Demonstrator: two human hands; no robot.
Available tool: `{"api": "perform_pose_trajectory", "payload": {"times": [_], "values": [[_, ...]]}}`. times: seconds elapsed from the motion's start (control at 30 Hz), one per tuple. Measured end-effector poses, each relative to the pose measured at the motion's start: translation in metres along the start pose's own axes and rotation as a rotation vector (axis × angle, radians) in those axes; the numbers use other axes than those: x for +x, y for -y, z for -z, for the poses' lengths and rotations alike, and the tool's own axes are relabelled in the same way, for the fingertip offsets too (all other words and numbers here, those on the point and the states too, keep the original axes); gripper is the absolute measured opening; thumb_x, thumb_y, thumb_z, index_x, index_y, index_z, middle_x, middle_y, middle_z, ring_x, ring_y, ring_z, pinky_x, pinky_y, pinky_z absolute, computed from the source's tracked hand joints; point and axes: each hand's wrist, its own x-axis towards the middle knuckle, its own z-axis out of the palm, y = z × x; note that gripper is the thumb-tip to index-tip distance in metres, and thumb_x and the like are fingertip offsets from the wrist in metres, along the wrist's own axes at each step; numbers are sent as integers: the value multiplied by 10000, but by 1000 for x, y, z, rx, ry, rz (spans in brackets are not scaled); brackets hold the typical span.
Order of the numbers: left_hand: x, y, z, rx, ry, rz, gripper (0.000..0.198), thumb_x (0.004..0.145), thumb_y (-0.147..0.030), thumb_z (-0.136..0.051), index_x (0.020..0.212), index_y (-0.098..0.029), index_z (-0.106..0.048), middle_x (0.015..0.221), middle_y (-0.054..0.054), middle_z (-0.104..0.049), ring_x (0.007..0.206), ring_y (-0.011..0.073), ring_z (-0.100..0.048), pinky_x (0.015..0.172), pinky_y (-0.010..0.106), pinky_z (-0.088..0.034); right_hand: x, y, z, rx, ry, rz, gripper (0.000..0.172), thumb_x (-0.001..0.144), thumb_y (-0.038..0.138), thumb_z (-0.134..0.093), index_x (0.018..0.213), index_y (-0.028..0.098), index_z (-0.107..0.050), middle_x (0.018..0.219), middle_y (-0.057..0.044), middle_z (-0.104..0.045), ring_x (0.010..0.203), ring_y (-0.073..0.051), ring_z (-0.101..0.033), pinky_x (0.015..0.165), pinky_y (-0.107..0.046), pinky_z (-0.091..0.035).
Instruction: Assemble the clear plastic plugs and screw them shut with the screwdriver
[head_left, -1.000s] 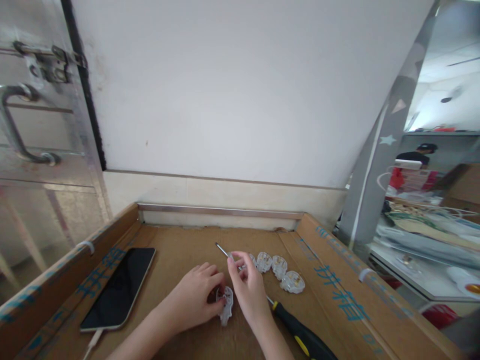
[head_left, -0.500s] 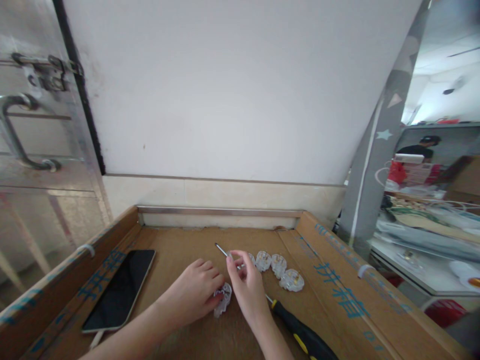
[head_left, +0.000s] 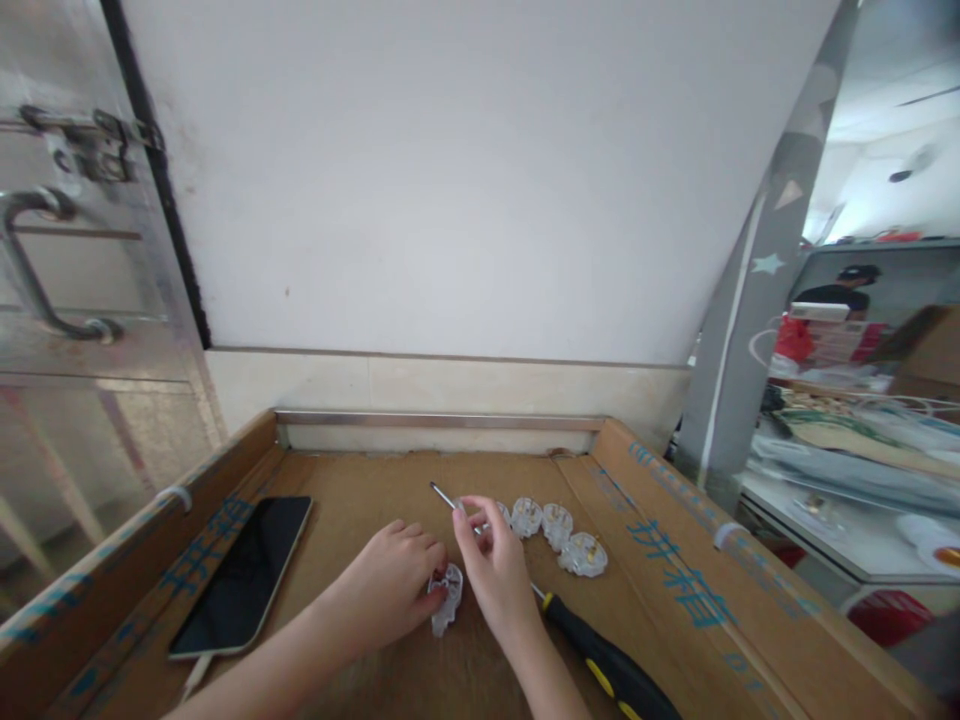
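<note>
Near the middle of the cardboard, my left hand [head_left: 401, 575] is closed on a clear plastic plug shell [head_left: 448, 598], its thumb and fingers at the shell's left side. Dark or metal bits show inside the shell. Just to its right, my right hand [head_left: 495, 565] pinches the thin shaft of a screwdriver [head_left: 604, 650] with a black and yellow handle. The shaft's tip points up and left, apart from the shell, while the handle slopes down to the right beyond my wrist. Several similar clear plug pieces [head_left: 583, 555] with brass-coloured parts lie beyond my right hand, one partly hidden by it.
A black-screened phone [head_left: 244, 575] with a cable lies at the left. Raised cardboard sides [head_left: 675, 560] edge the work surface, with a metal bar [head_left: 442, 421] at the back. A person [head_left: 840, 292] is far off at right, past a cluttered table [head_left: 810, 530].
Both hands keep nearly the same pose, with the plug shell and the screwdriver still held. The view has shifted very slightly.
</note>
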Motion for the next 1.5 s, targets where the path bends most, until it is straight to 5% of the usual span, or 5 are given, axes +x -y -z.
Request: {"api": "perform_pose_trajectory", "payload": {"times": [0.4,0.67,1.5], "values": [[1,-5,4,-53,62,120,212,738,-74,-490,919,-142,-578,926,97,-660,883,259,-617,783,370,-481,-1,2,0,6,-14,12,352,808,501,-473,910,186,-593,687,1,-543,526,-120,-471,516,-240,-391],[-1,-3,-3,-151,-21,135,181,786,-102,-447,883,-201,-563,884,41,-658,860,219,-614,764,318,-467,0,2,0,-5,-4,10,366,808,517,-470,921,191,-590,691,2,-552,516,-119,-478,510,-236,-396],[-13,-9,-10,-62,-9,134,115,840,-213,-491,899,-220,-589,920,40,-625,880,227,-587,772,354,-448,0,-1,-1,-15,-6,1,400,793,556,-470,926,200,-593,686,4,-550,501,-119,-468,504,-239,-398]]}}
